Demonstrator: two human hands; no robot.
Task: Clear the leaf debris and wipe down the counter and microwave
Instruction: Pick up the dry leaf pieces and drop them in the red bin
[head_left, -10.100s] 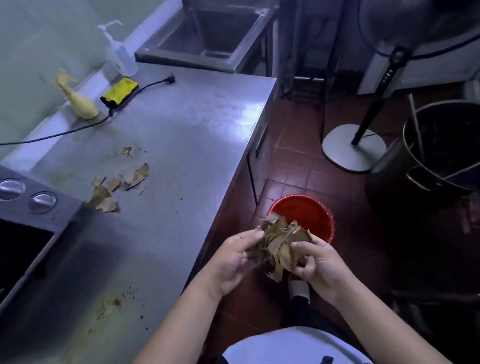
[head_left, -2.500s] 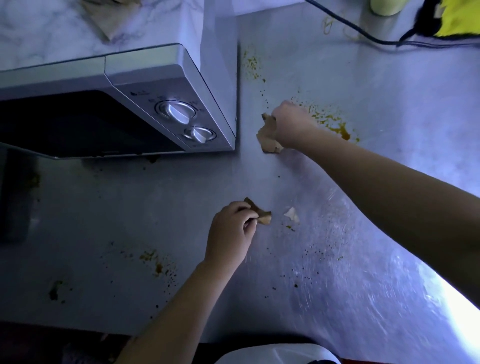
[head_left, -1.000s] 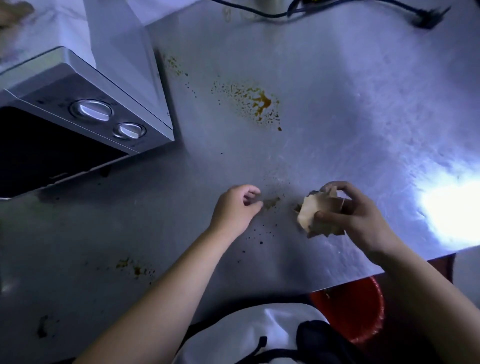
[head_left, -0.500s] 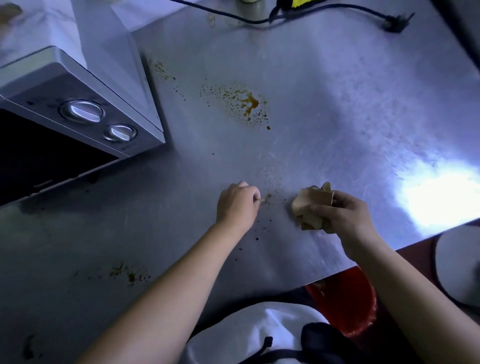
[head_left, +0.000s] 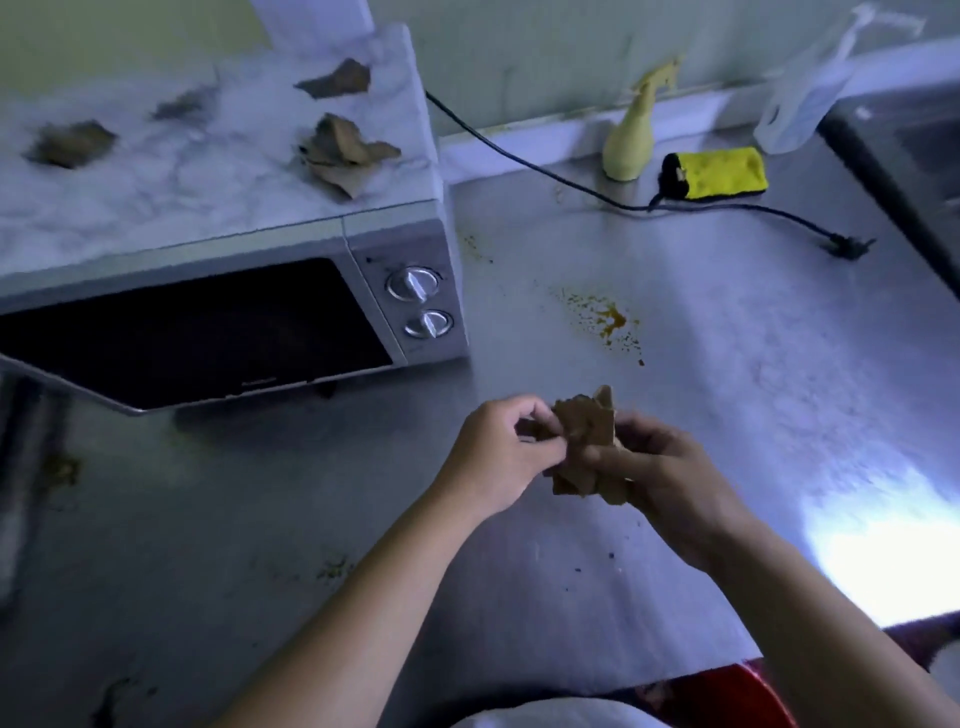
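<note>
At the far left, the microwave (head_left: 234, 312) has several dry leaf scraps (head_left: 343, 150) scattered over its marbled top, the biggest near its right front corner. Over the steel counter (head_left: 753, 415) in front of it, the left hand (head_left: 498, 452) pinches one edge of a wad of dry leaves (head_left: 587, 441), while the right hand (head_left: 670, 483) curls round the wad from the other side and carries most of it. The wad is held between the two hands, just above the counter. To the right lie an orange stain (head_left: 608, 319) with specks around it and, by the back wall, a yellow cloth (head_left: 717, 171). The rim of a red bucket (head_left: 727, 691) shows below the counter's near edge, under the right forearm. For dropping the wad, the bucket lies down and to the right and the right hand is nearer. The scraps left on the microwave lie up and to the left, on the left hand's side.
</note>
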